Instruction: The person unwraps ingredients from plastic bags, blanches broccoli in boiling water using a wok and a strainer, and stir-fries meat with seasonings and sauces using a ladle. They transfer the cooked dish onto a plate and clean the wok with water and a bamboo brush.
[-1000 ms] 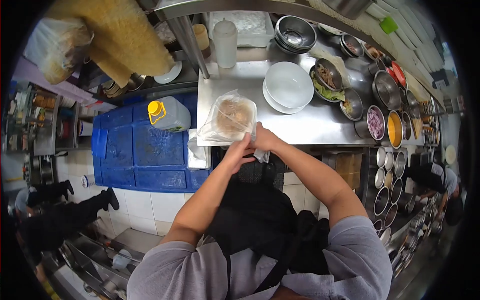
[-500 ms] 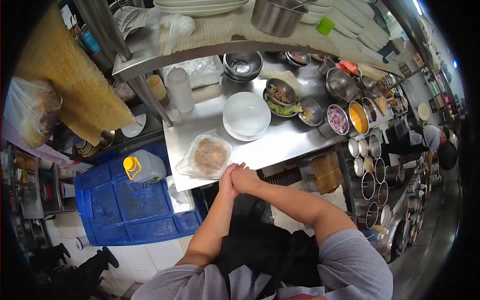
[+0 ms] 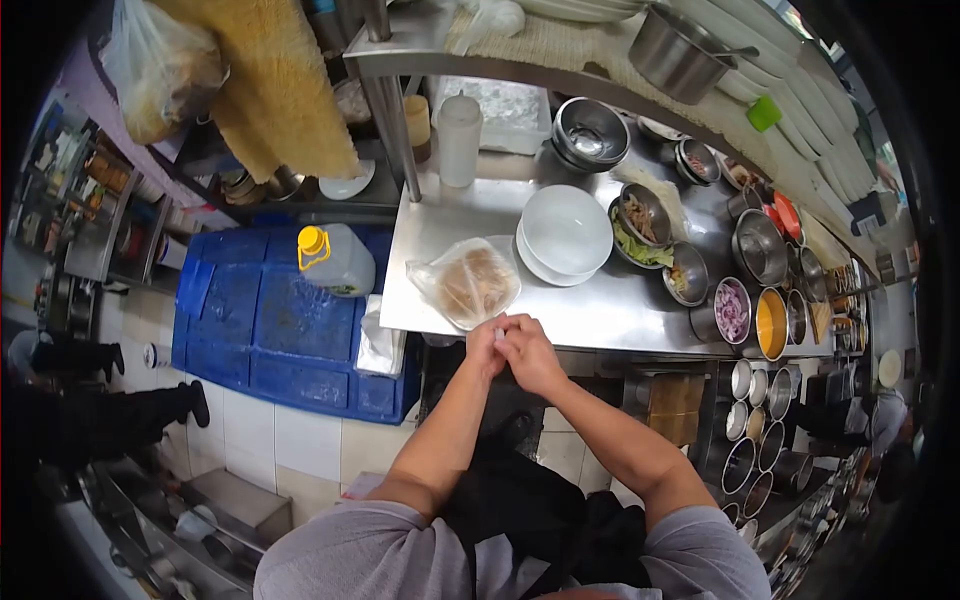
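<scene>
A clear plastic bag (image 3: 468,283) with a round brownish food inside lies on the steel counter (image 3: 600,312) near its front edge. My left hand (image 3: 485,347) and my right hand (image 3: 531,358) meet just below it. Their fingertips are pinched together on the bag's near end. Both forearms reach up from the bottom of the view over my black apron.
Stacked white bowls (image 3: 565,235) stand behind the bag. Right of them are steel bowls of greens and meat (image 3: 640,225), chopped red onion (image 3: 732,310) and orange sauce (image 3: 772,322). A blue crate (image 3: 285,315) holding a yellow-capped jug (image 3: 335,258) stands left. Another person's legs (image 3: 100,420) are far left.
The camera view has swung about. The bag now lies flatter on the counter, and my hands have stayed together at its near end, now slightly below the counter's edge.
</scene>
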Demonstrator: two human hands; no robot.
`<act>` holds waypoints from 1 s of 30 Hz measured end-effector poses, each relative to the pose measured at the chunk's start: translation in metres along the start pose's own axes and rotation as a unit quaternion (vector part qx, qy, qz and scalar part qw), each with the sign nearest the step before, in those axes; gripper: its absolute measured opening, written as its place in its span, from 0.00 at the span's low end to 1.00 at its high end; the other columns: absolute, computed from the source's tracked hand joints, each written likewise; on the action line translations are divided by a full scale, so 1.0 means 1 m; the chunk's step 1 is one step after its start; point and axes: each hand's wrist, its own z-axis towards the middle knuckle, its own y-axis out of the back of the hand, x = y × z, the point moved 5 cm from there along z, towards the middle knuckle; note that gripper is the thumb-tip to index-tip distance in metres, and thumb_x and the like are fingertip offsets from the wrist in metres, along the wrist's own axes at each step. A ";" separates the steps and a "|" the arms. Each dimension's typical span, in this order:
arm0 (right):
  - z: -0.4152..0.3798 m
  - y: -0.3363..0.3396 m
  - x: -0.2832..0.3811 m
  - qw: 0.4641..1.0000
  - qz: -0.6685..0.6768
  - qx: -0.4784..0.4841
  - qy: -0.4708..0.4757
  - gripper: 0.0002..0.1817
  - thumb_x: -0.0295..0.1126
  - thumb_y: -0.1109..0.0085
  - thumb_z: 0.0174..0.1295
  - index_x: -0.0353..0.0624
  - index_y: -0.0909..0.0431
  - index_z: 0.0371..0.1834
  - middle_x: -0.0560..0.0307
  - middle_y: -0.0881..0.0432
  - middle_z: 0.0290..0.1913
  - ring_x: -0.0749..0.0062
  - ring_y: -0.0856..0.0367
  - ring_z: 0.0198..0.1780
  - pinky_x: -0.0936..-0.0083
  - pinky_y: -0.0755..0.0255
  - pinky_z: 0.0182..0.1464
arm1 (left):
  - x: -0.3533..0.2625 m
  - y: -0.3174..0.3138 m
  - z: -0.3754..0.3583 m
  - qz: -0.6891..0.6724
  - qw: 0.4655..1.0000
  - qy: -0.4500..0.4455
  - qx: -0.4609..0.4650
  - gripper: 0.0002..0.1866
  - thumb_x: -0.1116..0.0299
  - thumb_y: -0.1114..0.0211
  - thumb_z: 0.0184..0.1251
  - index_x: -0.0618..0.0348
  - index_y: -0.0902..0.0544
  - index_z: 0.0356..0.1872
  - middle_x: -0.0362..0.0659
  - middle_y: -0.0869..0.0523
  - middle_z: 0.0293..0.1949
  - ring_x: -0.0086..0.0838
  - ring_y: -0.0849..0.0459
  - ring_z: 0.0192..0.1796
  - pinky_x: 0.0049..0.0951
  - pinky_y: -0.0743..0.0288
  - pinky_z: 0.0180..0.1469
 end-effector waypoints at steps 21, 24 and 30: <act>-0.038 -0.048 -0.081 0.746 0.416 0.185 -0.487 0.14 0.41 0.56 0.77 0.49 0.19 0.48 0.67 0.32 0.17 0.83 0.36 0.17 0.77 0.43 0.21 | -0.013 -0.013 -0.077 0.340 0.930 0.051 0.129 0.18 0.71 0.45 0.76 0.61 0.27 0.63 0.40 0.19 0.52 0.23 0.21 0.47 0.29 0.25 0.55; -0.032 -0.037 -0.061 0.788 0.351 0.230 -0.452 0.13 0.41 0.53 0.76 0.49 0.21 0.50 0.67 0.30 0.17 0.82 0.37 0.16 0.79 0.44 0.18 | -0.009 0.006 -0.065 0.364 0.926 0.029 0.100 0.13 0.72 0.46 0.76 0.61 0.23 0.57 0.38 0.17 0.44 0.21 0.20 0.41 0.26 0.23 0.49; 0.022 -0.013 -0.098 0.848 0.355 0.011 -0.393 0.19 0.36 0.47 0.71 0.41 0.31 0.61 0.54 0.21 0.27 0.79 0.30 0.18 0.78 0.39 0.15 | -0.024 -0.001 -0.070 0.429 0.901 -0.026 0.052 0.10 0.66 0.44 0.77 0.64 0.22 0.43 0.42 0.19 0.28 0.24 0.19 0.30 0.28 0.20 0.36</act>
